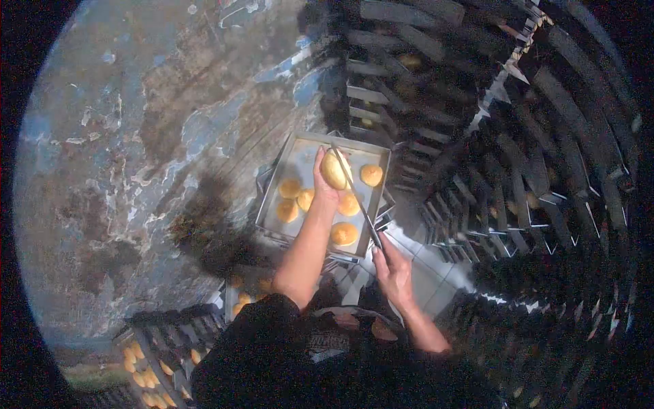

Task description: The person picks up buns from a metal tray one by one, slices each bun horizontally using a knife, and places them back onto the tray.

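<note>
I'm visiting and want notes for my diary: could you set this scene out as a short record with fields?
Left hand: holding a golden bread roll
Right hand: gripping a long knife
Knife position: crosses the roll in this view; cut not discernible
Tray: beneath the left hand
In the tray: six more rolls, some partly hidden
Picture's right: dark slatted racks

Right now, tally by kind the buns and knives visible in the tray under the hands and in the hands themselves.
Loose buns in the tray: 6
Held bun, left hand: 1
Knife, right hand: 1
Total: 8
</note>
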Available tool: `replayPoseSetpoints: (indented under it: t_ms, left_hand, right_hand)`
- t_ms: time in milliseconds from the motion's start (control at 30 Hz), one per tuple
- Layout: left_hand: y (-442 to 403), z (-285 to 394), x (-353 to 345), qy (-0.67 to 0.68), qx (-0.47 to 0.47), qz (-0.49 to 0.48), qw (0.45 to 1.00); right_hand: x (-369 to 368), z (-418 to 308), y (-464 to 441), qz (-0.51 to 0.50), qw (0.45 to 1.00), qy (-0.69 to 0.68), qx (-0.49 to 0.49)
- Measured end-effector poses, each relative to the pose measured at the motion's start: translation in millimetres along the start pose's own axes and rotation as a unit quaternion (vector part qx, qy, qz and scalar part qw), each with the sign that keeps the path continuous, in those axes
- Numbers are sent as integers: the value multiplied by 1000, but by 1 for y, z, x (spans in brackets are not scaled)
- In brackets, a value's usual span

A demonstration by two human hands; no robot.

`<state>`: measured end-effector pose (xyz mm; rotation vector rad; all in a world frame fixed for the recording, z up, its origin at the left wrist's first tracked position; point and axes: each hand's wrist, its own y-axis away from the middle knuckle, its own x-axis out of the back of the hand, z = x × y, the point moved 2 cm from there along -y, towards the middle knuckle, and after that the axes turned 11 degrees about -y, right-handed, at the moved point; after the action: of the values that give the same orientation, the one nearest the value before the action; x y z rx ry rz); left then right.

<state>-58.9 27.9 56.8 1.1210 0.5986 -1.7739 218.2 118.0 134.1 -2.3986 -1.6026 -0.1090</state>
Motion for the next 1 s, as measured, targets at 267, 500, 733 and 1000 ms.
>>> replayPoseSetpoints:
  t_ms: [267, 500, 733, 1000]
  left_hand:
    - [7, -22, -7, -63, 29, 67, 995]
    - [18, -14, -9, -97, 46, 60, 992]
    - [7, -5, 15, -47, 85, 40, 994]
    - [9, -40, 23, -69, 60, 101, 991]
  right_hand:
    - [4, -23, -20, 12, 1000, 13, -26]
    - [6, -19, 0, 1, 996, 15, -93]
    - [12, -27, -11, -47, 988, 14, -144]
    - [-4, 0, -52, -39, 987, 10, -155]
